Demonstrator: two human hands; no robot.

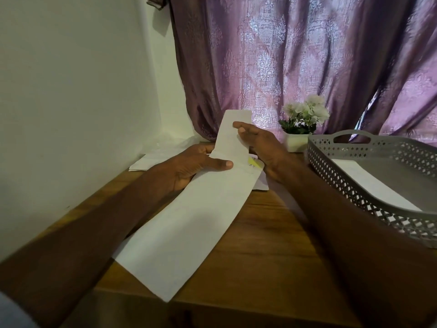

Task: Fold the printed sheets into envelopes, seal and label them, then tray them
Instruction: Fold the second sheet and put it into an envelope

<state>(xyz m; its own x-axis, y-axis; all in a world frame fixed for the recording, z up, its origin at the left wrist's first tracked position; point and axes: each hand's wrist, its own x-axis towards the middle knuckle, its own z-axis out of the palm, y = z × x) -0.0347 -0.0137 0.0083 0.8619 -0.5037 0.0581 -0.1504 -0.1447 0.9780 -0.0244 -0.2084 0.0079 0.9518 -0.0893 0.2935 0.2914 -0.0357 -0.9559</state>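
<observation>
A long white envelope (189,223) lies slanted over the wooden table (267,245), its flap (233,136) raised at the far end. My left hand (196,166) grips the envelope near the flap fold, thumb on top. My right hand (257,145) holds the flap from the right, fingers behind it and thumb on its front. A yellow label sheet (255,163) shows just right of the envelope. A grey lattice tray (350,176) on the right holds one white envelope (369,183).
More white papers (146,162) and clear plastic lie at the back left by the wall. A small pot of white flowers (302,121) stands behind the tray. A purple curtain hangs at the back.
</observation>
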